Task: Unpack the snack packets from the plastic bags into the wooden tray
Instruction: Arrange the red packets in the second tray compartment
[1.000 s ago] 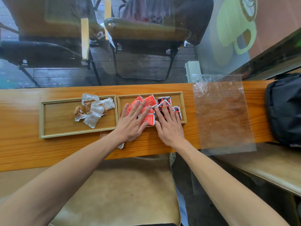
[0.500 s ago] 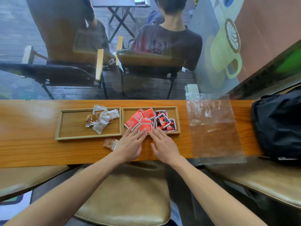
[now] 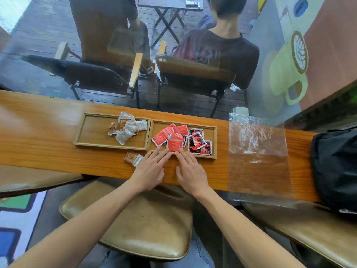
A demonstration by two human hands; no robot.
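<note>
Both hands lie flat on the tabletop (image 3: 48, 144) at the near edge of the right tray (image 3: 213, 132), fingers straight, nothing grasped. The left hand (image 3: 151, 169) has its fingertips just at the tray rim below the red packets (image 3: 172, 135), and the right hand (image 3: 190, 172) touches the rim next to it, so each grip is released. Red packets sit piled in the left half of that tray with the black-and-red packets (image 3: 199, 143) beside them. The left tray (image 3: 92, 132) holds the crinkly white-wrapped snacks (image 3: 126, 128). One stray packet (image 3: 133, 158) is out on the wood just left of the left hand, outside both trays. An empty plastic bag (image 3: 258, 151) lies flat further right, near a black backpack (image 3: 336, 167). Looks like unpacking is basically done and this is the tidy-up bit. Next move, I'd guess: the left hand pinches that stray and drops it into the left tray.
</note>
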